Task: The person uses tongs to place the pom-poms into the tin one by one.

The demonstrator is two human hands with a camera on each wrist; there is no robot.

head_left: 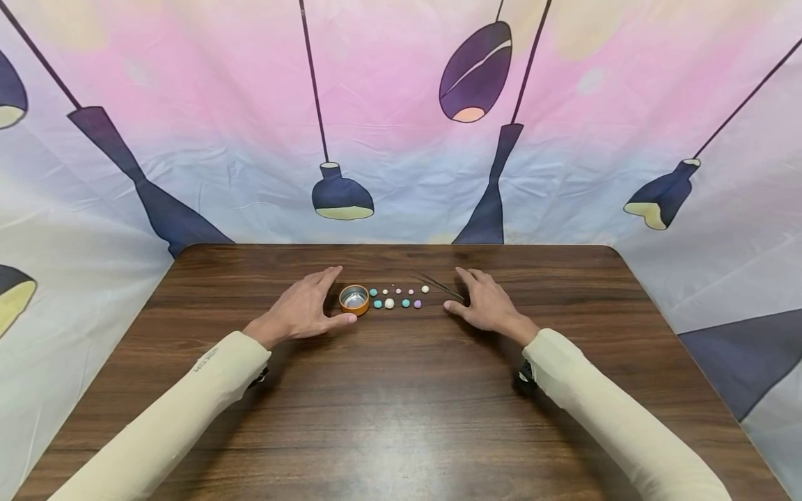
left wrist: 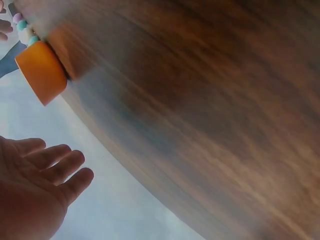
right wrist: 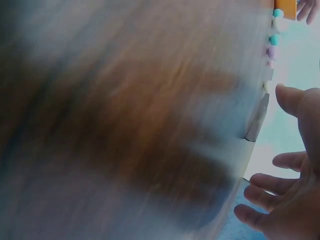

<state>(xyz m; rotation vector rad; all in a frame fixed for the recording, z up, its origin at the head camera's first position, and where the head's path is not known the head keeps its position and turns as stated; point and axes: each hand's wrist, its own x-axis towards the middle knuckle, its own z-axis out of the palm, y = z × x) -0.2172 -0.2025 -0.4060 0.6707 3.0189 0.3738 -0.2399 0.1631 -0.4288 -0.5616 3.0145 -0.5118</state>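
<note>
A small round orange tin (head_left: pixel 354 313) with a silvery inside stands beside my left hand (head_left: pixel 301 304), between its spread thumb and fingers. In the left wrist view the orange tin (left wrist: pixel 42 72) is apart from the open palm. Two loose rows of small teal, white, pink and purple balls run to the right of the tin; among them are a white ball (head_left: pixel 390 304) and a purple ball (head_left: pixel 418 304). Thin metal tweezers (head_left: pixel 443 287) lie slanted beside my right hand (head_left: pixel 490 304), whose fingers are extended and hold nothing. The tweezers (right wrist: pixel 258 119) also show in the right wrist view.
A brown wood-grain table (head_left: pixel 388 403) carries everything. Behind it and at the sides hangs a pastel cloth (head_left: pixel 401 139) printed with dark lamps. Both forearms, in pale sleeves, reach in over the table's near part.
</note>
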